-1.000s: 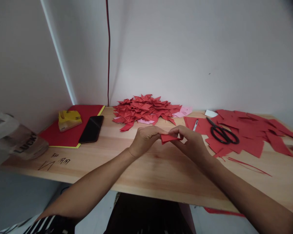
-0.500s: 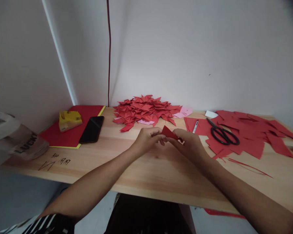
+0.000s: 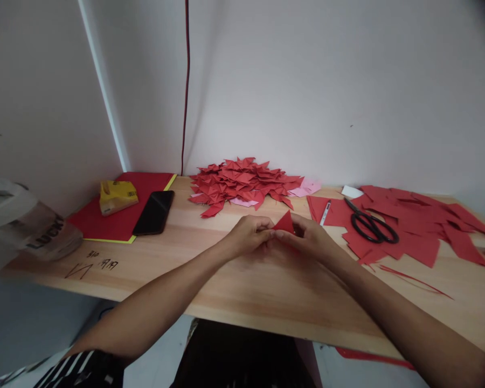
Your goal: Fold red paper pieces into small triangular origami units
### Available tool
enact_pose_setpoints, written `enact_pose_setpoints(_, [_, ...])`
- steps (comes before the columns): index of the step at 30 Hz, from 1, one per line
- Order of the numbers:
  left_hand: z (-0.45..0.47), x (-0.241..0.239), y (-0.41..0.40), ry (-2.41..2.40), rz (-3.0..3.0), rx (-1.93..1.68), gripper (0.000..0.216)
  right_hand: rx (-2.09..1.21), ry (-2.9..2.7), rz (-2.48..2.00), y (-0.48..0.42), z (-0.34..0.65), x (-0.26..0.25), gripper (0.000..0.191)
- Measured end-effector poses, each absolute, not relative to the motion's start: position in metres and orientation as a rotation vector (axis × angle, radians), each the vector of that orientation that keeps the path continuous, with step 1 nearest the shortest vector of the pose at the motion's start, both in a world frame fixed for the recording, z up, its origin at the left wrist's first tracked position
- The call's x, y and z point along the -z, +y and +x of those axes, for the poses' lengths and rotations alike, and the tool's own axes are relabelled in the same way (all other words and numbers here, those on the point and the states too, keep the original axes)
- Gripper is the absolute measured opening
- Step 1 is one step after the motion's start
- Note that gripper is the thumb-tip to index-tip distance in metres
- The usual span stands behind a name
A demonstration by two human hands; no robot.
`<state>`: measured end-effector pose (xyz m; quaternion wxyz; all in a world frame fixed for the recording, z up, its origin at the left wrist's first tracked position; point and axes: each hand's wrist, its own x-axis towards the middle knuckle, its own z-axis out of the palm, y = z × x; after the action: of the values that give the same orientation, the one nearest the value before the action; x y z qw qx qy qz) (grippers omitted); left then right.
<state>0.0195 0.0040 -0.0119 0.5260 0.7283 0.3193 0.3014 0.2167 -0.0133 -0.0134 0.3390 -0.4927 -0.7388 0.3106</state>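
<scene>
A small piece of red paper point(image 3: 285, 223), folded so that a triangle points up, is held between both hands above the wooden table. My left hand point(image 3: 251, 233) pinches its left corner between thumb and fingers. On the other side, my right hand point(image 3: 307, 235) grips the right part, its thumb along the lower edge. The fingertips hide the paper's lower parts. Just beyond the hands lies a heap of folded red paper pieces point(image 3: 242, 180), with some pink paper point(image 3: 307, 187) among and beside them.
Black-handled scissors point(image 3: 372, 226) lie on cut red sheets point(image 3: 420, 242) at the right, near a white pen point(image 3: 325, 213). At the left are a phone point(image 3: 154, 213), a yellow packet point(image 3: 118, 198) on red paper point(image 3: 109, 229), and a lidded cup point(image 3: 44, 231). Thin red strips point(image 3: 416, 282) lie front right.
The folded paper has turned in my fingers, so its tip now points more upright. Both hands have shifted slightly to the right. The view has moved a little.
</scene>
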Motion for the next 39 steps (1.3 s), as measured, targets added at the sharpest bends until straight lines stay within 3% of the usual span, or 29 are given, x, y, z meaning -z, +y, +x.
enact_pose_setpoints(7, [0.020, 0.006, 0.001, 0.874, 2.101, -0.711, 0.019, -1.043, -1.841, -1.196, -0.012, 0.217, 0.015, 0.037])
enact_pose_setpoints(12, [0.020, 0.005, 0.001, 0.939, 1.997, -0.896, 0.018, -1.003, -1.796, -1.309, -0.015, 0.216, 0.005, 0.035])
enact_pose_setpoints(18, [0.019, 0.006, 0.003, 0.971, 2.077, -0.858, 0.015, -0.887, -2.016, -1.220, -0.017, 0.212, 0.006, 0.032])
enact_pose_setpoints(39, [0.024, 0.006, -0.002, 0.982, 2.044, -0.849, 0.014, -0.886, -2.085, -1.227, -0.015, 0.211, 0.009, 0.048])
